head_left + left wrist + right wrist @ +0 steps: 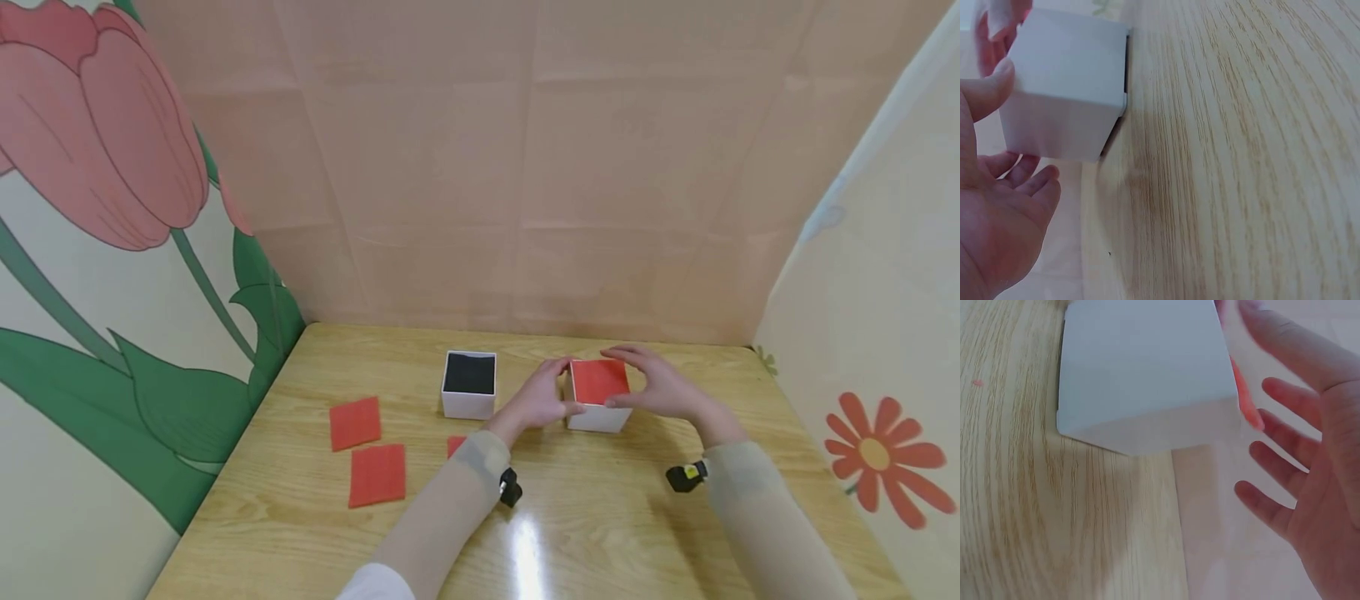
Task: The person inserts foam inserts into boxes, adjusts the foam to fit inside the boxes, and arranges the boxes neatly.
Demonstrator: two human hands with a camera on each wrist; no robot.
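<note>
A white box (597, 418) stands at the right of the table with a red cloth square (600, 381) over its top. My left hand (536, 400) holds the box's left side, thumb along the near side and fingers curled at the far side, as the left wrist view also shows. At the right side, my right hand (666, 390) has its fingers spread and fairly straight, with the thumb at the box's near top corner. In the right wrist view, the red edge (1247, 400) sticks out past the box's rim, near the right fingertips.
Left of my hands stands a second white box (468, 406) with a black inside (469, 373). Two red squares, an upper one (355, 423) and a lower one (377, 475), lie on the table's left. Another red piece (454, 445) is partly hidden by my left forearm.
</note>
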